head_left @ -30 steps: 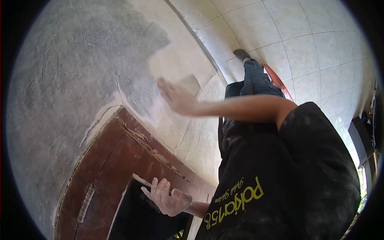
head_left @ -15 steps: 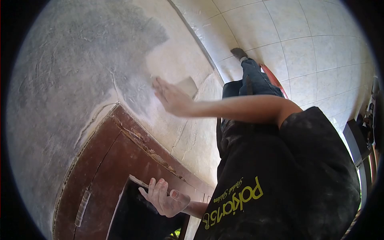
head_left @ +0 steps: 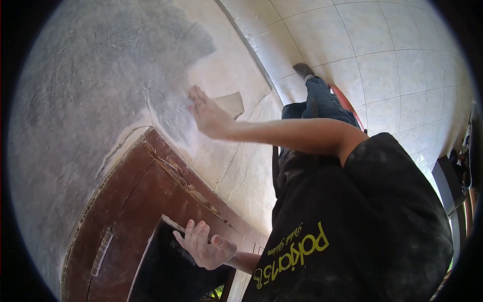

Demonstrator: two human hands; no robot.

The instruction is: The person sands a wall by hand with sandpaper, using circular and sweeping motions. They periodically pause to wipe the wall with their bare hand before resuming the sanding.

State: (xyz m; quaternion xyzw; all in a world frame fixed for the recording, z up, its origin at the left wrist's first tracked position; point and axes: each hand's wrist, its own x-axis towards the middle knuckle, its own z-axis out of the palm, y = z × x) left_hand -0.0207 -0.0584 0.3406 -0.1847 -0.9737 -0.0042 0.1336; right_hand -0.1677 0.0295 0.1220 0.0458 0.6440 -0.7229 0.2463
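My right hand [head_left: 211, 116] is pressed flat against the wall [head_left: 100, 75], its fingers together. From under the palm sticks out a tan sheet that looks like sandpaper [head_left: 231, 104]; the rest of it is hidden. Around the hand the wall is part rough grey, part smooth pale, with whitish dust near the frame corner. Lower down, my left hand [head_left: 206, 245] is held palm up, fingers loosely bent and apart, with nothing in it. Its fingertips are dusty and close to the edge of a dark opening [head_left: 171, 267] in the brown wooden frame [head_left: 166, 181].
The brown frame has a hinge [head_left: 102, 254] and a chipped, splintered edge. Cracks run through the pale wall beside it. Beyond the wall's base lies a tiled floor [head_left: 382, 75], where my foot [head_left: 303, 70] stands. Something red [head_left: 344, 103] shows beside my leg.
My right hand has slid slightly left and up along the wall with the sheet, which shows more now. My left hand has barely moved.
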